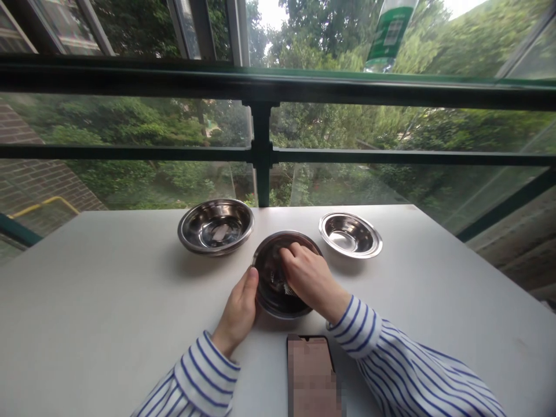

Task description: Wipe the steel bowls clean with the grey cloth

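1. I have one round metal bowl (270, 275) in play, with a dark, glossy interior and a thin, paler rolled rim.
2. I see it mouth up on the white table (108, 301), near the middle; whether its base sits flat or is slightly raised, I can't tell from here.
3. I read its wall as smooth, with bright reflections low inside; part of the right side is hidden from me.
4. Inside, I make out a small pale, finely patterned patch (289, 290); I can't tell if it is loose or a reflection.
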### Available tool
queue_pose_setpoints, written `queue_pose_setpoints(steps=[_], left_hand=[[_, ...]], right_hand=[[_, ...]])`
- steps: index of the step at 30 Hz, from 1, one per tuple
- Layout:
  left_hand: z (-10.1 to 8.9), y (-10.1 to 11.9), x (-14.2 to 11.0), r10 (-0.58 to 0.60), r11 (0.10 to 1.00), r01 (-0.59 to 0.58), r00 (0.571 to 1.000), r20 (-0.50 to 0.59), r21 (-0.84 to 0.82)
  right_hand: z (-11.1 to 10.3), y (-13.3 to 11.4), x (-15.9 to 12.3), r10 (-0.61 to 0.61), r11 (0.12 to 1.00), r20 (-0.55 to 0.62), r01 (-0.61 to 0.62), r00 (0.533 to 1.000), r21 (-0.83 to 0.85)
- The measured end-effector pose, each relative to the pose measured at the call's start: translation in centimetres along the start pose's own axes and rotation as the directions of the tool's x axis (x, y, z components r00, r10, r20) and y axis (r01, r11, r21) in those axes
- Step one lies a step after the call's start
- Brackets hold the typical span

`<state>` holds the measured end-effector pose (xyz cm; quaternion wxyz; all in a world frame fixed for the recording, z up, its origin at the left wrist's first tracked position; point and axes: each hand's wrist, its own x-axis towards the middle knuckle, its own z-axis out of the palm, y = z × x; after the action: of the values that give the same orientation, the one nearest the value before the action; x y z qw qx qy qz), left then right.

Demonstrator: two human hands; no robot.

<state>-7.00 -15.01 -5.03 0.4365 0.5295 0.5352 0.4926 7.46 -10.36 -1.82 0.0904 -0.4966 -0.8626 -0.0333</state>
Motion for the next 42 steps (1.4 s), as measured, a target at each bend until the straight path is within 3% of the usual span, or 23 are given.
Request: queue_pose_setpoints(steps=[7,13,16,19,24,27,31,36,39,42], left_hand=[[-0.2,-0.3,0.1,-0.035,0.997,0.034,0.999,-0.019,-0.065],[0.0,-0.5,0.2,-0.021,0.996,0.017,0.999,-0.041,-0.092],[0.0,-0.4,0.3,-0.030,0.996,0.027,0.999,-0.040,-0.084],[0.0,-0.3,0.3,-0.033,0.997,0.031,0.999,-0.026,-0.076],[0.1,-0.1,0.2,-0.003,1.000,0.002,1.000,-0.016,-0.031],[0.1,-0.2,0.2,-0.005,0.999,0.004,1.000,-0.012,-0.039],[-0.1,-0.6,0.2,-0.013,0.998,0.012,1.000,-0.025,-0.061],[-0.1,-0.8,0.3,-0.016,0.998,0.013,0.999,-0.044,-0.065],[-0.1,-0.7,0.3,-0.018,0.997,0.015,0.999,-0.036,-0.072],[-0.1,-0.5,0.2,-0.027,0.996,0.025,1.000,-0.016,-0.088]], right_hand=[[-0.6,-0.6,-0.4,-0.267,0.924,0.081,0.231,0.960,0.305],[-1.5,0.8,-0.8,-0.389,0.899,0.212,0.319,0.897,0.299],[-0.7,0.1,-0.5,-0.324,0.923,0.136,0.282,0.936,0.263],[0.4,-0.6,-0.1,-0.174,0.970,0.022,0.167,0.985,0.176],[1.3,-0.3,0.3,0.015,0.996,-0.066,-0.009,0.998,0.093],[1.3,-0.5,0.3,-0.019,0.980,-0.078,0.034,0.997,0.197],[0.7,-0.7,0.0,-0.197,0.865,-0.051,0.198,0.979,0.462],[-1.0,0.3,-0.4,-0.353,0.881,0.167,0.267,0.921,0.391],[-1.0,0.1,-0.3,-0.339,0.894,0.147,0.269,0.929,0.359],[0.1,-0.5,0.0,-0.197,0.927,0.029,0.177,0.980,0.331]])
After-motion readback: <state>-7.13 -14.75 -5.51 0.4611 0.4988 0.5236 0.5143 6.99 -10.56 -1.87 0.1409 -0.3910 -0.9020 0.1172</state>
